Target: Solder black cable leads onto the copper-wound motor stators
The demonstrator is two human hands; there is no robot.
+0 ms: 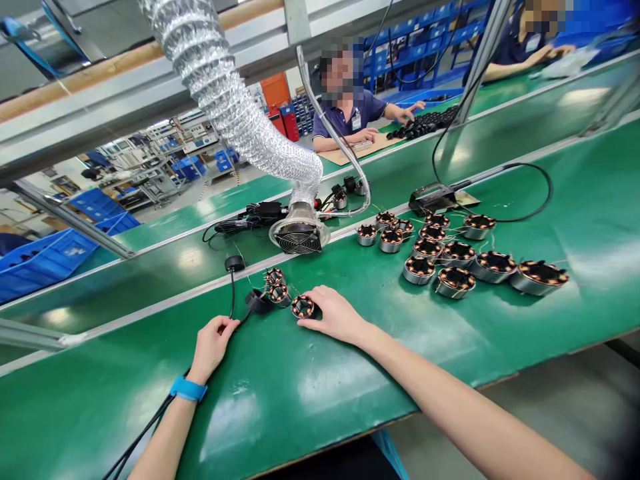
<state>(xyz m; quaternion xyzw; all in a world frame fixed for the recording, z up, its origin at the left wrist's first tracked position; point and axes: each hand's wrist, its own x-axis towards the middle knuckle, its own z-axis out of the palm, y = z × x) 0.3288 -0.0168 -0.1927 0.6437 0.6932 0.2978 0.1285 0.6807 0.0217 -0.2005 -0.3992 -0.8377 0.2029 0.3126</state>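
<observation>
My right hand rests on the green bench with its fingers curled around a small copper-wound stator. Two more small stators lie just beyond it, beside a black clamp-like part. My left hand, with a blue wristband, is closed on a black cable that runs back along my forearm. A second black cable leads up to a round black puck.
Several larger stators lie in a group at the right. A silver flexible duct with a fan inlet hangs over the bench. A black tool with a cable sits behind. Two other people work at benches beyond.
</observation>
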